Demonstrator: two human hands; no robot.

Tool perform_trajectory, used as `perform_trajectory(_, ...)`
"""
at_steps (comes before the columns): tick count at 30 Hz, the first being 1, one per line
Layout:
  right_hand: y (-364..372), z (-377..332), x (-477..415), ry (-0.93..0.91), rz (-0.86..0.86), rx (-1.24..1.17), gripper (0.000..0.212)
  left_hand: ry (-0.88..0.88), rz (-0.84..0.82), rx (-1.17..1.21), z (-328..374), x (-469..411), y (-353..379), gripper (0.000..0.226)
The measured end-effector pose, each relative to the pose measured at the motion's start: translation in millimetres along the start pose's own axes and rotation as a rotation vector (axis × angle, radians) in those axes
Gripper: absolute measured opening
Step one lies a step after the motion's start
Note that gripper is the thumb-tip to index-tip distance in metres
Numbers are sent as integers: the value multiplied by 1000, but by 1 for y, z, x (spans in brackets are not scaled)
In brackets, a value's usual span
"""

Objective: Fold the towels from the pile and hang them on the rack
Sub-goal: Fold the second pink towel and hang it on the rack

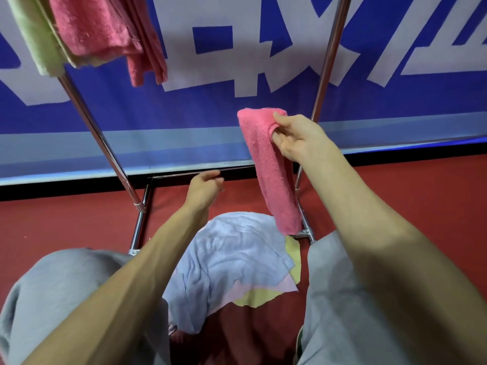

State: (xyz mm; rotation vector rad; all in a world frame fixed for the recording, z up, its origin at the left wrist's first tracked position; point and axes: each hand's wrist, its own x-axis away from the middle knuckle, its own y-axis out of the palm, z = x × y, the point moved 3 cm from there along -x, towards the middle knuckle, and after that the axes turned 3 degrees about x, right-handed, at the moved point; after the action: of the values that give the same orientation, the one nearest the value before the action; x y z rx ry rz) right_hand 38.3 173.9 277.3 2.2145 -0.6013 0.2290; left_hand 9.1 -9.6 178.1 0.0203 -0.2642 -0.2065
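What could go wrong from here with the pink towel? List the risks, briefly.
1. The right hand pinches only the top edge of the folded pink towel; that single grip could let the fold slip open or the towel drop onto the pile.
2. The left hand holds nothing, so the towel's lower end hangs loose and might snag the rack upright beside it.

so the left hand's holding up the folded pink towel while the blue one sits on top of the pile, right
Not quite. The right hand pinches the folded pink towel. The left hand holds no towel. The head view shows this. The blue towel does lie on top of the pile.
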Motion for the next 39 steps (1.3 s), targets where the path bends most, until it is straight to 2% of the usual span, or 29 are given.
perform_trajectory(3, 6, -1, 7, -6, -106, 144, 22, 124, -112, 25, 29, 6, 6, 39)
perform_trajectory(5, 12, 0, 15, -67, -198, 433, 17, 188, -167, 24, 37, 12, 8, 44)
perform_trajectory(8, 19, 6, 24, -136, -327, 699, 20, 246, -135, -1, 41, 22, 5, 51)
perform_trajectory(11, 22, 8, 26, -162, -373, 700, 24, 273, -167, 13, 52, 27, 2, 41)
perform_trajectory(15, 23, 5, 26, -187, -400, 625, 22, 266, -214, -121, 61, 32, -12, 20)
perform_trajectory(17, 24, 7, 26, -177, -404, 588, 22, 225, -231, -109, 62, 33, -16, 24)
perform_trajectory(22, 27, 16, 25, -153, -393, 514, 20, 214, -299, 207, 77, 42, -10, 29)
perform_trajectory(25, 29, 17, 26, -169, -396, 541, 21, 215, -261, 247, 74, 43, -5, 30)
perform_trajectory(29, 26, 14, 29, -259, -409, 758, 24, 264, -169, 232, 79, 41, -6, 28)
perform_trajectory(31, 25, 15, 30, -238, -455, 805, 27, 272, -153, 200, 85, 41, -9, 27)
perform_trajectory(34, 23, 19, 28, -170, -482, 775, 24, 279, -141, 114, 91, 41, -14, 21)
perform_trajectory(39, 18, 28, 22, -95, -386, 668, 28, 264, -178, 108, 89, 38, -16, 21)
